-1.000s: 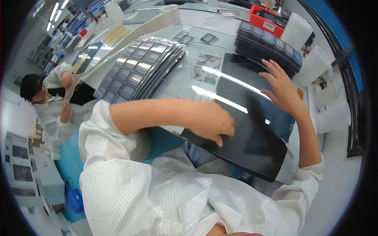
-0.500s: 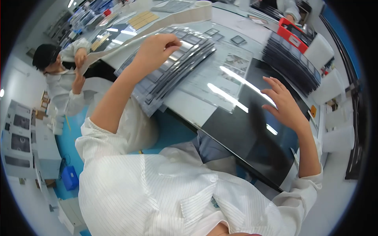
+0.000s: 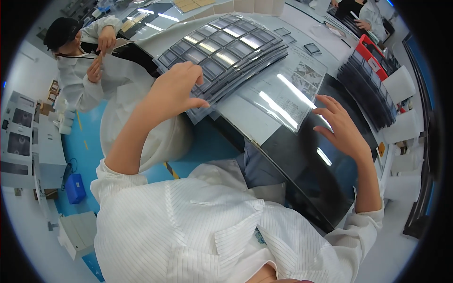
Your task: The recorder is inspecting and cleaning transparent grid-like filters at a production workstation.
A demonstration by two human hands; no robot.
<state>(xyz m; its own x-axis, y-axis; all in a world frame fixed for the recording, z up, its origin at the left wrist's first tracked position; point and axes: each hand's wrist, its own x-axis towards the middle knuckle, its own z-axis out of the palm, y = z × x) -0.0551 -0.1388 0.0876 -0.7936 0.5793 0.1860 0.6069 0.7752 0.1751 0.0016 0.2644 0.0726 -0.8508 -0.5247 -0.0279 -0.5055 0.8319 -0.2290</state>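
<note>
Reaching in: the left hand (image 3: 177, 92) is up at the near corner of the stack of clear compartment trays (image 3: 222, 49), fingers curled, thumb and forefinger pinched at the top tray's edge; whether it has a proper hold of that tray, I cannot tell.
Right hand: the right hand (image 3: 339, 129) hovers flat, fingers spread wide, gripping nothing, over the glossy black panel (image 3: 311, 174).
Tray stack: fanned and slightly askew on the pale worktable (image 3: 245, 120), each tray a grid of dark square pockets, the near corner hanging over the table's edge.
Laminated sheet: a clear-covered instruction sheet (image 3: 288, 92) lies between the trays and the black panel, touching both by the look of it.
Black panel: big, shiny, set slantwise on the near right of the table, its lower edge close to the white striped coat (image 3: 188, 231).
Behind: a second stack of dark trays (image 3: 368, 89) with a red holder (image 3: 373, 54) sits well apart on the far right; a co-worker's hands (image 3: 101, 52) are busy at the upper left.
Risk one: those trays are slick and staggered; a tug on one corner could, I reckon, drag its neighbours off the overhang.
Risk two: the spread palm coming down would likely smudge that mirror-like panel.
Risk three: thin trays flex, so a one-corner lift may tip out whatever sits in the pockets.
</note>
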